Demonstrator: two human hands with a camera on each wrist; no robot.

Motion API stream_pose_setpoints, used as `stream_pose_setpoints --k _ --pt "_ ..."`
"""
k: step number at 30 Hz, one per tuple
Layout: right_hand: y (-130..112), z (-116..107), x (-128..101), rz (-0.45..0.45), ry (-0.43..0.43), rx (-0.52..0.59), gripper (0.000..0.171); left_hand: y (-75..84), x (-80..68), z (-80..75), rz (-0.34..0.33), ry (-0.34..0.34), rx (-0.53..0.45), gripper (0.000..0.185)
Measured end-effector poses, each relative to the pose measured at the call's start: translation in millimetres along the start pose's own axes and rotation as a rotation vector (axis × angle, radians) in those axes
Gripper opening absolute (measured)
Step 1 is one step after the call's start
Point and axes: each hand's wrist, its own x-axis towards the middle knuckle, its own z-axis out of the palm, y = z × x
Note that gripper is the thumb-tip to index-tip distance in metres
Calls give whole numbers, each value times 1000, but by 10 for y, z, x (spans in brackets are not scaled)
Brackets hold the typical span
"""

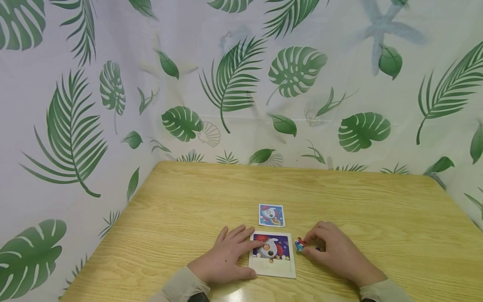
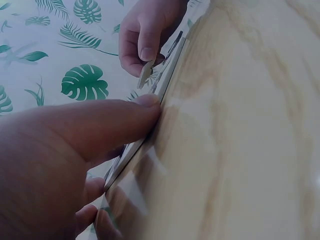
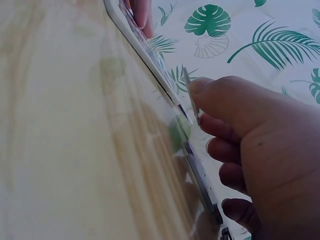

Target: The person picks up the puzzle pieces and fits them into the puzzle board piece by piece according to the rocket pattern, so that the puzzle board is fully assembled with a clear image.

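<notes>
I'm seeing the leafy cloth point(image 1: 124, 180) hanging at the far left and running on behind the table point(image 1: 203, 197), whose wood grain is showing under both hands. Coming rightward, I'm finding a pale sleeve point(image 1: 181, 287) and then the left hand point(image 1: 231, 256). It is holding nothing: its fingers are spreading wide, the index finger is resting on the puzzle point(image 1: 271, 247), and the thumb is touching the tray point(image 1: 292, 260) near its lower left corner.

The tray is lying flat in front of the person. The puzzle is filling its upper part with a white figure on purple, while the lower part is showing bare and pale. Just beyond the tray, the card point(image 1: 271, 215) is lying on the table, showing a similar figure on blue.

Just right of the tray, the piece point(image 1: 299, 244) is standing out in red and blue. The right hand point(image 1: 333, 247) is pinching it narrowly between thumb and index finger, and my right wrist view is showing it tilting on edge. Something flat point(image 3: 200, 180) is lying beneath that hand; I'm not managing to tell what. Another sleeve point(image 1: 385, 290) is ending the row.
</notes>
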Motion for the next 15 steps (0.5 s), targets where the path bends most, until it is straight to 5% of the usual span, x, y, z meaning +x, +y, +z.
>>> stream_pose_setpoints --k 15 --pt "-145 39 15 10 -13 88 21 14 5 -16 -7 -10 -2 69"
